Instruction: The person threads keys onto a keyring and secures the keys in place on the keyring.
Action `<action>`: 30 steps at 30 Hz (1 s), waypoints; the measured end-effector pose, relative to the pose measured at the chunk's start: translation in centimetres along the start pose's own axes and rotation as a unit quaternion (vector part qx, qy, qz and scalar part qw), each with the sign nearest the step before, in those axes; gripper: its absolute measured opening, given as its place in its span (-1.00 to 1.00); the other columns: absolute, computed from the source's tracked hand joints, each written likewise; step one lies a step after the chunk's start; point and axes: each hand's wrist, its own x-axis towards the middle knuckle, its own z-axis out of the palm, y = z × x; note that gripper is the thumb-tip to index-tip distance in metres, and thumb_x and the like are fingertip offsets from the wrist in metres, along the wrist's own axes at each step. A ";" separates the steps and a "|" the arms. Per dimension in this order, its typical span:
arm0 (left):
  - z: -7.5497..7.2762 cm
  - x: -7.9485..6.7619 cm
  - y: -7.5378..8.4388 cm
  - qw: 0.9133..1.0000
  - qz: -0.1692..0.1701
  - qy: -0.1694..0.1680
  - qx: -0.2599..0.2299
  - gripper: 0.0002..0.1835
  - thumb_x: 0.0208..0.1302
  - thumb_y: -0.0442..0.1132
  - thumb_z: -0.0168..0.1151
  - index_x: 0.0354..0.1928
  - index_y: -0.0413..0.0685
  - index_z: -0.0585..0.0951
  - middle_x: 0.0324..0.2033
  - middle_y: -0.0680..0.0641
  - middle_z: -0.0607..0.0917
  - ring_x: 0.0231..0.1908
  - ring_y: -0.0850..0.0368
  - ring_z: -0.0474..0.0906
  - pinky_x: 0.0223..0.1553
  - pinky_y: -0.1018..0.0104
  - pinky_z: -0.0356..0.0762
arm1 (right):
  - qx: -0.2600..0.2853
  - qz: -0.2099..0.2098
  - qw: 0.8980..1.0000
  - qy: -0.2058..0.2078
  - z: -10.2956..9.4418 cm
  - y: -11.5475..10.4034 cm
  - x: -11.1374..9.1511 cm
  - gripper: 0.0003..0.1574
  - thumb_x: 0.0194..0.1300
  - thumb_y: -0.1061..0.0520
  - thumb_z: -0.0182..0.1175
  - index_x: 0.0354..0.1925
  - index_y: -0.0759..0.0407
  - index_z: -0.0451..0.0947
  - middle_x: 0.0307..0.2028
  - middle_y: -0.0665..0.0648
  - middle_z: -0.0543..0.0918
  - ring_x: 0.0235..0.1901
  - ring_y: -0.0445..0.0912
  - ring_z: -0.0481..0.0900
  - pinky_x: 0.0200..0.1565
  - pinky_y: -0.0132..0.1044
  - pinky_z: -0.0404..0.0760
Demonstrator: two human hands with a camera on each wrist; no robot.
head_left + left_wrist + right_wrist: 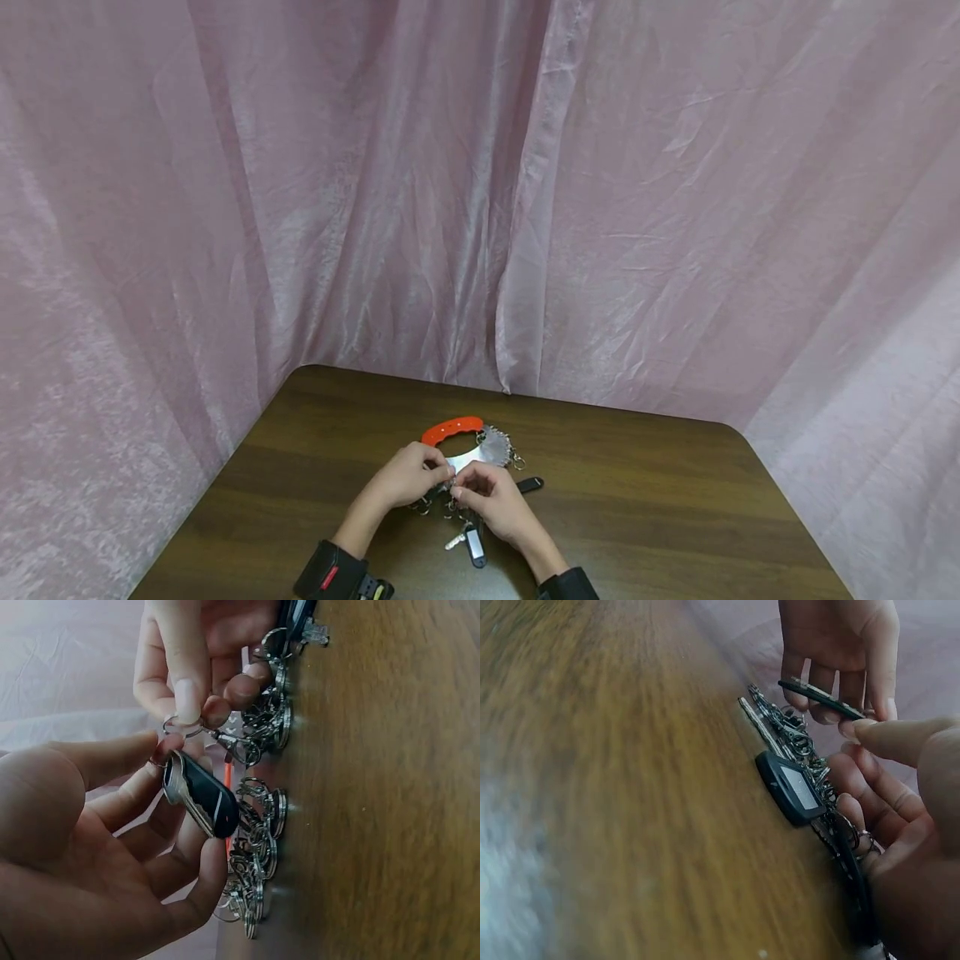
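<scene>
My left hand pinches a small ring at the end of a key, which hangs together with a black key tag. Close against it, my right hand holds a metal split ring between thumb and fingers. A snap hook joins that ring. Both hands meet over the near rim of a round metal key holder with an orange handle. The fingertips partly hide where the two rings meet.
Several snap hooks and rings hang along the holder's edge. Another black key tag and a key lie below the hands, and a further black tag sits to the right. Pink curtains surround the wooden table.
</scene>
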 end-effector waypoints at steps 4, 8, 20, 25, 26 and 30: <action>0.4 -0.1 0.3 1.000 -0.028 0.013 -0.004 -0.91 0.31 -0.28 0.43 -0.37 -0.10 0.75 -0.41 0.04 0.68 -0.41 0.17 0.47 -0.34 0.25 0.43 | -0.020 -0.005 1.000 0.005 0.1 -0.2 -0.1 -0.91 0.38 0.30 0.38 -0.19 0.33 0.67 -0.33 0.22 0.70 -0.39 -0.30 0.55 -0.29 -0.44 0.53; 0.6 -0.1 0.3 0.999 -0.042 0.015 0.007 -0.93 0.24 -0.31 0.43 -0.41 -0.09 0.75 -0.44 0.03 0.67 -0.41 0.13 0.48 -0.35 0.23 0.43 | -0.039 -0.021 0.999 0.015 0.2 -0.2 -0.2 -0.93 0.37 0.28 0.40 -0.21 0.30 0.72 -0.34 0.23 0.71 -0.39 -0.30 0.54 -0.31 -0.45 0.52; 0.8 0.1 0.2 0.999 -0.045 -0.002 0.021 -0.92 0.27 -0.30 0.38 -0.38 -0.10 0.76 -0.39 -0.02 0.61 -0.40 0.10 0.45 -0.37 0.24 0.37 | -0.001 0.025 0.999 0.037 0.3 -0.3 0.2 -0.69 0.37 0.31 0.40 0.00 0.37 0.56 -0.18 0.24 0.72 -0.25 -0.18 0.68 -0.16 -0.39 0.65; 0.8 0.2 0.2 0.999 -0.045 0.000 0.025 -0.90 0.30 -0.29 0.38 -0.41 -0.05 0.76 -0.14 -0.25 0.71 -0.14 -0.09 0.56 -0.28 0.18 0.41 | -0.002 0.018 0.999 0.026 0.2 -0.1 0.2 -0.71 0.39 0.30 0.38 0.06 0.33 0.63 -0.14 0.31 0.74 -0.25 -0.17 0.71 -0.15 -0.38 0.66; 0.8 0.2 0.2 0.999 -0.045 0.001 0.028 -0.89 0.30 -0.29 0.39 -0.41 -0.04 0.76 -0.03 -0.33 0.70 -0.02 -0.17 0.57 -0.24 0.16 0.42 | 0.001 0.015 1.000 0.025 0.2 0.0 0.2 -0.71 0.40 0.30 0.38 0.05 0.33 0.64 -0.14 0.32 0.75 -0.25 -0.16 0.72 -0.16 -0.38 0.66; 0.9 0.2 0.3 0.998 -0.047 0.003 0.028 -0.88 0.31 -0.27 0.40 -0.42 -0.02 0.77 0.19 -0.47 0.60 0.18 -0.31 0.48 -0.19 0.11 0.44 | 0.012 0.013 1.000 0.020 0.1 0.1 0.1 -0.72 0.40 0.31 0.37 0.05 0.34 0.64 -0.14 0.34 0.74 -0.24 -0.14 0.73 -0.15 -0.38 0.66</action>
